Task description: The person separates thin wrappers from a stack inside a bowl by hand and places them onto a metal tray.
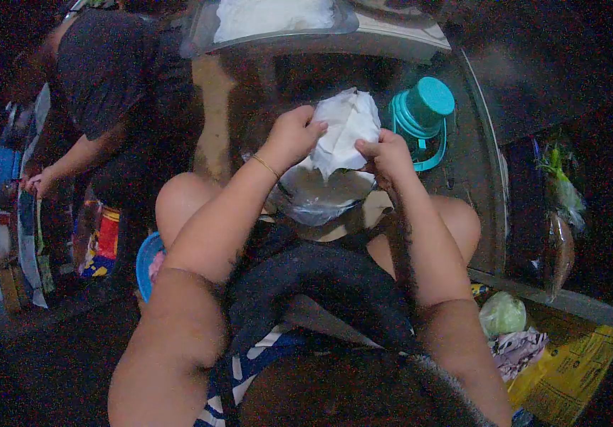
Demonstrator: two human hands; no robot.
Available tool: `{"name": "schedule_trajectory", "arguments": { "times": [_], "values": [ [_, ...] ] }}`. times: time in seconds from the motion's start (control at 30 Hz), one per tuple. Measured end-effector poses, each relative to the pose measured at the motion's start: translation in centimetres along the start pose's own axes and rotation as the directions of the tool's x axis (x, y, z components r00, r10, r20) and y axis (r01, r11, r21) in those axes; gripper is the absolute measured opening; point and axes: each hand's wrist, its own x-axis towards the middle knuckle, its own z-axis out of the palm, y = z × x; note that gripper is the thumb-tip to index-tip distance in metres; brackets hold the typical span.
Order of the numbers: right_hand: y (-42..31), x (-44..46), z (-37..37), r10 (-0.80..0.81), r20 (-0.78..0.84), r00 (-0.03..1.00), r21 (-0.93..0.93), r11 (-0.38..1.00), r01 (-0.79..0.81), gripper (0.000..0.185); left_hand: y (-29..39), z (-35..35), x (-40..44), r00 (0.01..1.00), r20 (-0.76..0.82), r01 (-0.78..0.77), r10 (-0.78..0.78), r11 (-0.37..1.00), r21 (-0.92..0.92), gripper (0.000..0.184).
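Observation:
My left hand (294,136) pinches the left edge of a thin white sheet (348,124) between thumb and fingers. On its lower right edge my right hand (390,158) is closed too. The sheet is creased, with a ragged pointed lower end; whether it is paper, cloth or a food wrapper I cannot tell. Just beneath it, between my knees, a round container (324,193) is lined with clear plastic and has something white at its far rim. My hands partly cover that rim.
A teal pail (420,117) stands to the right. Beyond my hands, a clear tray (353,21) holds white material. A blue basin (144,267) sits by my left leg. Another person (107,71) works at the left. A green cabbage-like ball (502,314) and yellow bag (570,370) lie lower right.

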Motion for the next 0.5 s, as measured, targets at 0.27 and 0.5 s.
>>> {"name": "schedule_trajectory", "arguments": {
  "times": [0.27,0.5],
  "values": [
    [0.9,0.5,0.4,-0.028,0.015,0.999,0.121,0.992,0.026,0.028,-0.4,0.7,-0.1,0.995,0.094,0.052,-0.037,0.986,-0.157,0.026],
    [-1.3,-0.8,1.4,-0.001,-0.155,0.988,0.092,0.996,0.016,0.052,-0.9,2.3,-0.4,0.971,0.051,-0.225,0.234,0.964,-0.139,0.022]
  ]
}}
